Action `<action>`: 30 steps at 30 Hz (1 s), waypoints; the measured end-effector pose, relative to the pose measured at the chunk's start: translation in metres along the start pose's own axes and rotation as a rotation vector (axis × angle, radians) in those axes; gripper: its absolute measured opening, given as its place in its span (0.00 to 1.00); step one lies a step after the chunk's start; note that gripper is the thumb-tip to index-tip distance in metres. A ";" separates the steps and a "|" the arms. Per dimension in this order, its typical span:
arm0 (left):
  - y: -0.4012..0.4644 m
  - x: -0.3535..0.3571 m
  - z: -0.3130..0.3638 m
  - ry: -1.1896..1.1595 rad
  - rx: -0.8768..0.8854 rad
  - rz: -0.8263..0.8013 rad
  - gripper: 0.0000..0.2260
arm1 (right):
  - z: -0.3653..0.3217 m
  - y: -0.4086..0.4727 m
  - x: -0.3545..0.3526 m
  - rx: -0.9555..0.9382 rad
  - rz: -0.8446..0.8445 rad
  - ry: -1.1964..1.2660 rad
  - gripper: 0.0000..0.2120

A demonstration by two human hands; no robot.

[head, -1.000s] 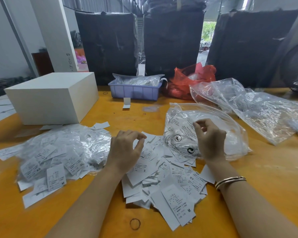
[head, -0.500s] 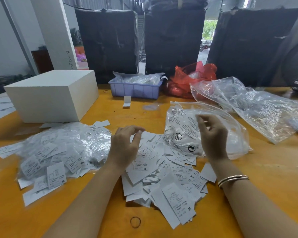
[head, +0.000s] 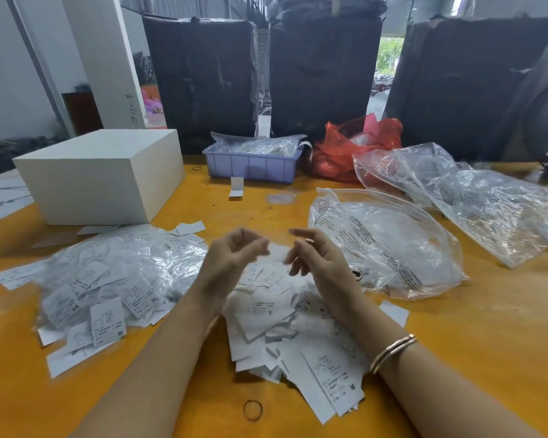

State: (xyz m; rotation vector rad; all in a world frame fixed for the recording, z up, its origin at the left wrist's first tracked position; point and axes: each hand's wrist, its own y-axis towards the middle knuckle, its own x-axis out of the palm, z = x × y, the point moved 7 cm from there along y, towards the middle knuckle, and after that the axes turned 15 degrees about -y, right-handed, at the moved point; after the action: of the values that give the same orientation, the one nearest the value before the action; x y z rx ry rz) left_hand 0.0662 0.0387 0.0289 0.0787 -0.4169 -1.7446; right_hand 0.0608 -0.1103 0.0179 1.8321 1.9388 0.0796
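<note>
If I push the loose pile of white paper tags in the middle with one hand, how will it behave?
The tags look thin and flat, so they probably weigh little and bend easily. They lie loose and overlapping on the smooth table, so a push would likely scatter them.

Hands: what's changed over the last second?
The right hand left the printed bag and swung left; the left hand lifted off the label pile. Both now meet above the pile, fingers curled; blur hides whether either holds anything. Pile, bag, white box and rubber band stayed put.
</note>
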 end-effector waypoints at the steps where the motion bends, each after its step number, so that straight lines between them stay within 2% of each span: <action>1: 0.001 -0.007 0.003 -0.065 0.034 0.081 0.06 | -0.001 0.002 -0.001 0.000 0.055 -0.114 0.10; 3: 0.002 -0.018 0.006 -0.199 0.070 0.213 0.00 | -0.003 0.005 0.010 -0.066 0.028 -0.540 0.13; 4: 0.002 -0.023 0.005 -0.246 0.072 0.267 0.02 | -0.002 0.004 0.022 -0.105 -0.049 -0.746 0.15; 6: 0.003 -0.028 0.003 -0.293 0.052 0.325 0.05 | 0.005 0.002 0.048 -0.167 -0.217 -1.005 0.19; 9: 0.004 -0.028 -0.002 -0.296 0.033 0.334 0.10 | 0.007 0.000 0.063 -0.242 -0.296 -1.165 0.20; 13: 0.006 -0.027 -0.007 -0.313 0.021 0.328 0.13 | -0.001 0.002 0.057 -0.353 -0.194 -1.311 0.16; 18: 0.008 -0.020 -0.016 -0.306 -0.080 0.264 0.12 | -0.001 0.001 0.045 -0.292 -0.094 -1.118 0.12; 23: 0.007 -0.019 -0.017 -0.202 -0.092 0.262 0.10 | -0.004 0.004 0.021 -0.161 0.020 -0.569 0.06; 26: 0.007 -0.018 -0.017 -0.173 -0.079 0.243 0.07 | 0.006 0.007 0.006 0.005 0.053 -0.305 0.11; 30: 0.007 -0.014 -0.018 -0.088 -0.079 0.202 0.08 | 0.013 0.006 -0.003 0.078 0.090 -0.007 0.13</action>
State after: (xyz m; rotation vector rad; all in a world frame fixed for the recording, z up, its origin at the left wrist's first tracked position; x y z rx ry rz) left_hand 0.0809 0.0465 0.0121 -0.0946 -0.4058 -1.5672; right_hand 0.0717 -0.1157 0.0091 1.9675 1.8793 0.0266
